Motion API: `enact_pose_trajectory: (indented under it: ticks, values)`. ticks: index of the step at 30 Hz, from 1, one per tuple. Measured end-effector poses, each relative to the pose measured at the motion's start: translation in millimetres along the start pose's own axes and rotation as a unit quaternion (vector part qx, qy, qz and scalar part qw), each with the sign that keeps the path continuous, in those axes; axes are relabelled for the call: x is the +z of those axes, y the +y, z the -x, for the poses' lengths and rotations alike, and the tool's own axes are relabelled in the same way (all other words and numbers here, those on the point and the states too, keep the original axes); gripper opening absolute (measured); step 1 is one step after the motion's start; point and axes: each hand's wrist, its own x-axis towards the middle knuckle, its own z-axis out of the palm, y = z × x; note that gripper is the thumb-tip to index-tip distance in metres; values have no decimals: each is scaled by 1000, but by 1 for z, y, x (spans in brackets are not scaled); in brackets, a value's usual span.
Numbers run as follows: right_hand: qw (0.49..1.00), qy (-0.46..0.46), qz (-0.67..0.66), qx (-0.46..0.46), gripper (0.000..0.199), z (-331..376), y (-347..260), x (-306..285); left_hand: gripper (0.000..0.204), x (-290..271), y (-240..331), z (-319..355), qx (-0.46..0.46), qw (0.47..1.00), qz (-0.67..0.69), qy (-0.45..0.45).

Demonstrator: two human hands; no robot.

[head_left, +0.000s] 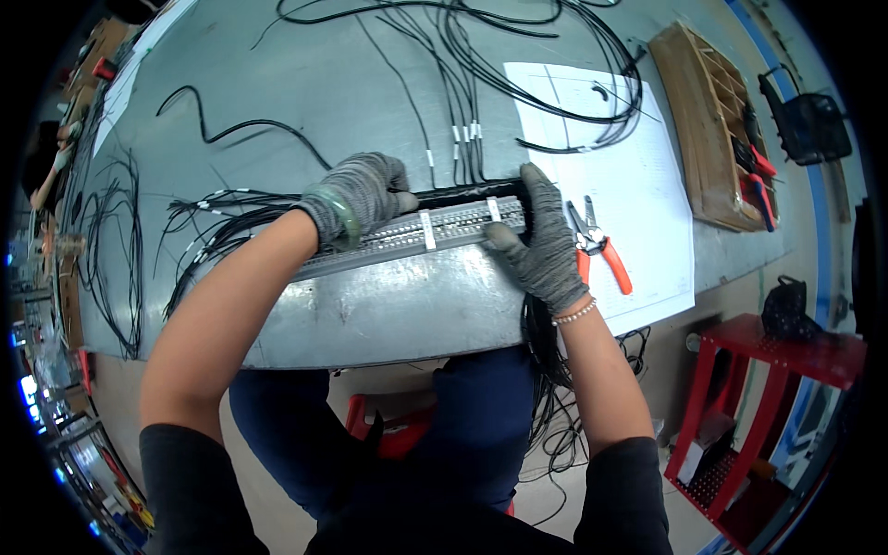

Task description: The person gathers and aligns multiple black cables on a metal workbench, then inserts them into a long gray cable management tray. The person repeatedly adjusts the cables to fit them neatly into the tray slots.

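Observation:
A long grey terminal strip (pixel 453 224) with rows of small metal contacts and two white crosspieces lies near the table's front edge. My gloved left hand (pixel 356 199) rests over its left part, fingers curled at the far edge; the exact fingertip contact is partly hidden. My gloved right hand (pixel 541 240) wraps round the strip's right end, thumb on the near side and fingers reaching to the far side. Black cables (pixel 231 222) fan out to the left of the strip. Thin black wires with white labels (pixel 467 132) run from its far side up the table.
Orange-handled wire strippers (pixel 597 250) lie on a large white paper sheet (pixel 661 268) at right. Beyond stands a wooden compartment box (pixel 689 120) with tools. Coiled black cable (pixel 615 55) lies at the back. A red cart (pixel 731 370) stands on the floor at right, and cables hang beside my leg.

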Motion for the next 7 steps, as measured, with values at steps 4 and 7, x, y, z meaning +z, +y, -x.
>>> enact_pose_trajectory:
  ticks: [4,7]
  values:
    - [999,-37,-1,29,84,-3,-3,-2,23,-3,-3,2,-1,999,33,-19]
    - [996,-77,21,36,86,-3,-1,-4,25,-1,-5,1,-2,1000,3,-29]
